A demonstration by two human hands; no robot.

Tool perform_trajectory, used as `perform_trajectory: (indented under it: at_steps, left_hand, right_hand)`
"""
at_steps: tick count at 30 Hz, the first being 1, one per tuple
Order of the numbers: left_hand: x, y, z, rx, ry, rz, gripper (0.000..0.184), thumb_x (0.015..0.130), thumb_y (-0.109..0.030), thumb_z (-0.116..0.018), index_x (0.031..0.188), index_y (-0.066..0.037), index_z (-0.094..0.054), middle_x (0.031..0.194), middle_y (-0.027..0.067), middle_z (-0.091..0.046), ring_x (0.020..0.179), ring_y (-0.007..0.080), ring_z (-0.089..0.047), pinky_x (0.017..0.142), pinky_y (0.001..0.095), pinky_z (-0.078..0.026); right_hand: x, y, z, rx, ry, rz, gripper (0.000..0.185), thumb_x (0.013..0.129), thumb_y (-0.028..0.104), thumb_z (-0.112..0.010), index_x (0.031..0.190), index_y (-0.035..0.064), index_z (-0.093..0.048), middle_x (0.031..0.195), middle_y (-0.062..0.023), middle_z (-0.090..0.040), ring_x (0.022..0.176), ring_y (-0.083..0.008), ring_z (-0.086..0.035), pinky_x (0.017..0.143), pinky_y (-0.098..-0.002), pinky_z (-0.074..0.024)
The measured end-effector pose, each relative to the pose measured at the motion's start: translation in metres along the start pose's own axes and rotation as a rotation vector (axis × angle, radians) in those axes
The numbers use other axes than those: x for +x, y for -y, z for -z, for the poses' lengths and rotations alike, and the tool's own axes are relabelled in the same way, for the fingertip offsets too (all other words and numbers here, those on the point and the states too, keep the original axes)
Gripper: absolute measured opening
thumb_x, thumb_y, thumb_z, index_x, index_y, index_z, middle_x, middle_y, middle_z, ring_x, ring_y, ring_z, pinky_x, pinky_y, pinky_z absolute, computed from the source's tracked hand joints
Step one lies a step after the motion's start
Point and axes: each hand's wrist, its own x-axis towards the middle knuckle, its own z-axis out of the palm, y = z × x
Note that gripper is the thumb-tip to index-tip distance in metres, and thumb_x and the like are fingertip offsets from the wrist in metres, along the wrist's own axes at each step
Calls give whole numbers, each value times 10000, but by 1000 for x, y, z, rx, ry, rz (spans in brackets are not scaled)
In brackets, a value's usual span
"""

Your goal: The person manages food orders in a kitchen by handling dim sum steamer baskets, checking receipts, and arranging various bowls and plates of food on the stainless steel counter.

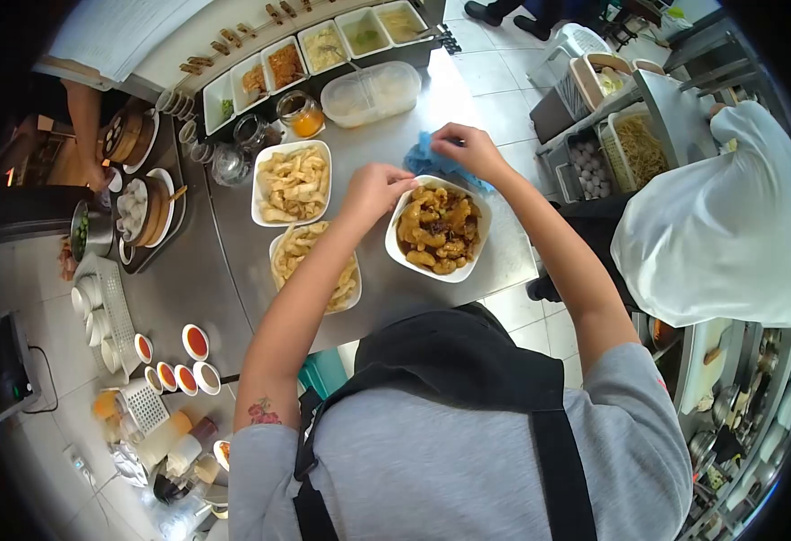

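A white squarish bowl (pixel 394 245) of brown, glossy sauced pieces (pixel 439 225) rests on the steel counter in front of me. My left hand (pixel 379 189) is at its upper left rim, fingers closed together with the tips on the edge. Just beyond the bowl lies a crumpled blue cloth (pixel 424 160). Over that cloth is my right hand (pixel 468 149), its fingers curled in and seemingly pinching it; the fingertips are partly hidden. Pale fried strips (pixel 294 183) fill a second white bowl (pixel 257 215) to the left. Another bowl of strips (pixel 301 257) sits partly behind my left forearm.
White tubs of toppings (pixel 323 47), a lidded plastic container (pixel 370 95) and a jar of orange liquid (pixel 302 115) line the back. Sauce cups (pixel 195 341) stand at left. Bamboo steamers (pixel 147 212) are near another person's arm (pixel 84 126). A white-clothed person (pixel 711 216) works at right.
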Motion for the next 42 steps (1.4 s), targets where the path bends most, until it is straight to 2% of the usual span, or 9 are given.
perform_trajectory:
  at_steps: [6, 12, 14, 16, 20, 24, 38, 41, 42]
  left_hand:
    - [22, -12, -5, 103, -99, -238, 292, 809, -266, -675, 966, -20, -667, 900, 146, -673, 775, 232, -648, 735, 341, -493]
    - [-32, -35, 10, 258, -403, -110, 304, 873, -256, -581, 1047, -12, -628, 944, 205, -650, 861, 314, -633, 758, 384, -492]
    - [-82, -32, 0, 344, -261, 60, 360, 908, -247, -501, 1146, 16, -564, 949, 246, -631, 894, 367, -609, 789, 457, -475]
    - [-116, -22, -27, 374, -135, 216, 347, 933, -238, -457, 1126, 36, -545, 849, 242, -641, 830, 372, -622, 764, 472, -480]
    - [-115, -10, -46, -43, -135, 304, 323, 948, -130, -410, 1207, 42, -499, 616, 125, -629, 506, 195, -629, 497, 314, -514]
    - [-102, -9, -37, -22, -170, 260, 299, 946, -131, -418, 1158, 38, -543, 610, 122, -626, 504, 190, -626, 493, 310, -514]
    - [-89, 5, -41, 143, -256, 159, 270, 926, -145, -435, 1057, 18, -606, 596, 135, -620, 490, 195, -627, 521, 323, -514]
    - [-92, 2, -47, 67, -371, 154, 229, 881, -144, -477, 966, 12, -621, 744, 237, -627, 739, 419, -603, 698, 495, -478]
    - [-93, 2, -48, 65, -383, 154, 231, 880, -145, -479, 973, 10, -623, 742, 236, -629, 712, 408, -608, 691, 485, -482]
  right_hand:
    - [7, 32, 3, 27, 209, 69, 197, 694, 64, -723, 889, 60, -701, 792, -92, -699, 710, -158, -662, 698, -285, -520]
    - [29, 29, 52, -532, 65, 40, 229, 686, 181, -754, 874, 59, -708, 760, -123, -682, 656, -236, -649, 625, -330, -511]
    - [29, 27, 57, -486, 59, -53, 248, 740, 248, -748, 897, 62, -700, 748, -103, -675, 636, -161, -630, 619, -290, -500]
    - [22, 30, 45, -360, 26, 44, 202, 753, 218, -736, 890, 73, -704, 764, -93, -677, 656, -155, -632, 629, -287, -499]
    - [8, 28, 0, -199, 265, 317, 127, 762, 122, -686, 879, 78, -702, 854, -109, -659, 758, -221, -634, 700, -320, -507]
    - [6, 30, -29, -188, 472, 436, 126, 753, 147, -667, 838, 63, -707, 823, -134, -660, 728, -286, -629, 692, -345, -506]
    - [32, 57, -22, -522, 728, 348, 211, 616, 140, -757, 812, 75, -715, 734, -99, -671, 695, -241, -645, 660, -336, -517]
    - [24, 46, -19, -564, 589, 432, 182, 615, 145, -747, 770, 65, -694, 723, -103, -665, 701, -253, -640, 666, -344, -517]
    - [22, 39, -15, -539, 513, 458, 175, 615, 149, -744, 753, 59, -686, 721, -105, -663, 703, -256, -638, 668, -347, -517]
